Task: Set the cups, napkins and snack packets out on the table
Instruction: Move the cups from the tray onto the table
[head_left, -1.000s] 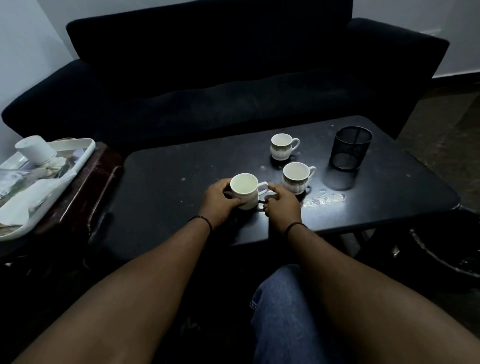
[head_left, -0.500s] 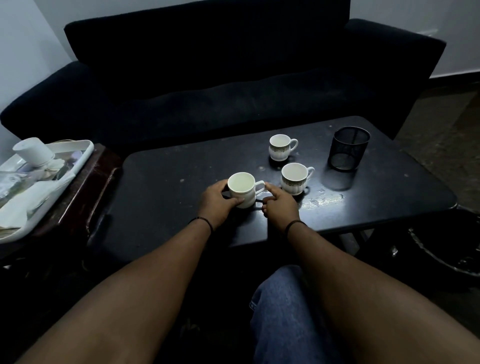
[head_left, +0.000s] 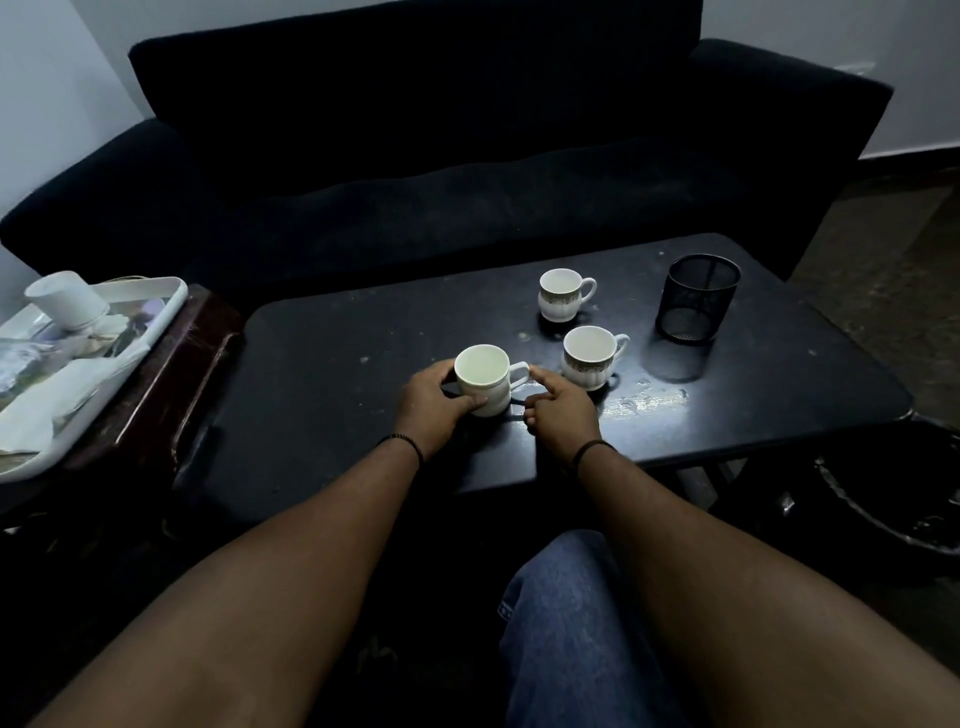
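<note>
Head view: the left hand curls around the near white cup standing upright on the dark desk; the right hand points a finger at its handle, other fingers curled. Two patterned cups stand just beyond, right. A tray of napkins sits far left.

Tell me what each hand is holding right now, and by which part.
The left hand grips the nearest cup round its body. The right hand holds nothing firmly; its forefinger touches the cup's handle.
</note>
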